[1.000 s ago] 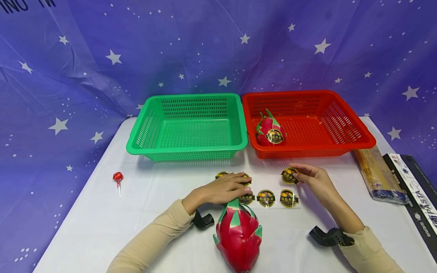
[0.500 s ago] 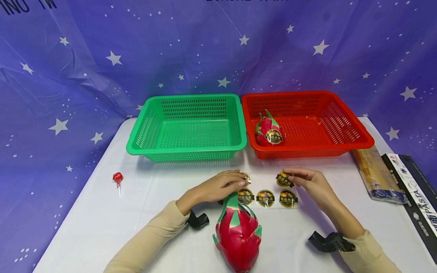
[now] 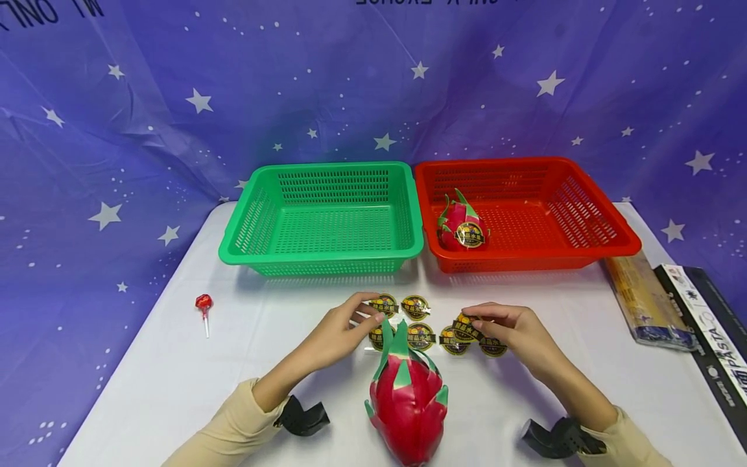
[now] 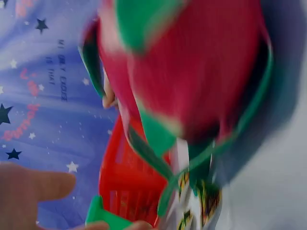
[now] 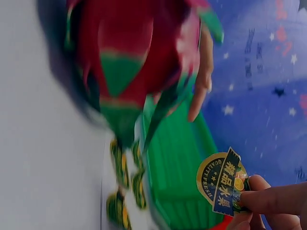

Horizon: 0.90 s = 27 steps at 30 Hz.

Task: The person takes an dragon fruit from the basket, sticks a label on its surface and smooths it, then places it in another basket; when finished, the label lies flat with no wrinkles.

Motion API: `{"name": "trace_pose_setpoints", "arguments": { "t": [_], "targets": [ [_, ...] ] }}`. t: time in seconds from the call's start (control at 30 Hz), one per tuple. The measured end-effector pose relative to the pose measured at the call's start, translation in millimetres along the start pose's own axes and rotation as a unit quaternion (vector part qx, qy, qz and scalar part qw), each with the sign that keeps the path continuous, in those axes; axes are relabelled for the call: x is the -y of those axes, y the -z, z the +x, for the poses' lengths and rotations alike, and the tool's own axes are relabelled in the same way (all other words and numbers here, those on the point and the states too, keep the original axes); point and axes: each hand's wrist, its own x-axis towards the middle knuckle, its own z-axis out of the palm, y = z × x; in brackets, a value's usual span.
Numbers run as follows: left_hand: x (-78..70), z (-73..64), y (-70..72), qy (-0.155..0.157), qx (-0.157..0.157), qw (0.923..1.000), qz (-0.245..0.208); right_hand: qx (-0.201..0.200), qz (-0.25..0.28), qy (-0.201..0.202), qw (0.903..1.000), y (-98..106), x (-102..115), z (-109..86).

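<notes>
The right hand (image 3: pixel 519 331) pinches a round black-and-gold sticker (image 5: pixel 223 181) between thumb and fingers, above the sticker sheet (image 3: pixel 434 337) on the white table (image 3: pixel 175 370). The left hand (image 3: pixel 341 331), fingers loosely spread, rests beside the red dragon fruit (image 3: pixel 406 408).

Glossy gold-and-black foil sticker (image 3: pixel 467 327), shiny and smooth. Waxy, smooth-skinned red dragon fruit (image 3: pixel 406 405) near the front. Matt white tabletop (image 3: pixel 146 376). Far side: perforated hard plastic green basket (image 3: pixel 327 220) and red basket (image 3: pixel 537 214). Soft, creased starry cloth backdrop (image 3: pixel 175 97) behind.
</notes>
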Motion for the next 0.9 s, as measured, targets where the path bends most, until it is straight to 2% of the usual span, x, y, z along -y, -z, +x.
{"name": "trace_pose_setpoints", "arguments": {
  "t": [0.07,0.13,0.27,0.37,0.5,0.63,0.77,0.9],
  "targets": [
    [-1.6,-8.7,-0.1,0.036,0.012,0.9992,-0.014,0.013,0.007,0.005,0.9999,-5,4,-4.4],
    [-3.0,-16.6,-0.7,0.068,0.043,0.996,-0.039,0.029,0.015,0.009,0.9994,-9,8,-8.9],
    [-4.9,-28.4,-3.6,0.11,0.112,0.9826,-0.099,0.06,0.031,0.026,0.9974,-17,17,-17.4],
    [-5.8,-34.0,-7.3,0.122,0.143,0.9732,-0.132,0.072,0.041,0.027,0.9962,-24,23,-24.9],
    [-5.3,-37.7,-14.3,0.121,0.173,0.9649,-0.156,0.096,0.06,0.027,0.9932,-31,29,-34.5],
    [-5.0,-39.6,-22.4,0.116,0.184,0.9611,-0.171,0.124,0.075,0.063,0.9874,-37,33,-41.1],
    [-6.2,-40.5,-29.3,0.119,0.172,0.9606,-0.183,0.105,0.066,0.092,0.988,-40,37,-46.3],
    [-8.3,-41.6,-33.6,0.12,0.16,0.9619,-0.187,0.086,0.056,0.102,0.9895,-42,40,-50.0]
  ]
}}
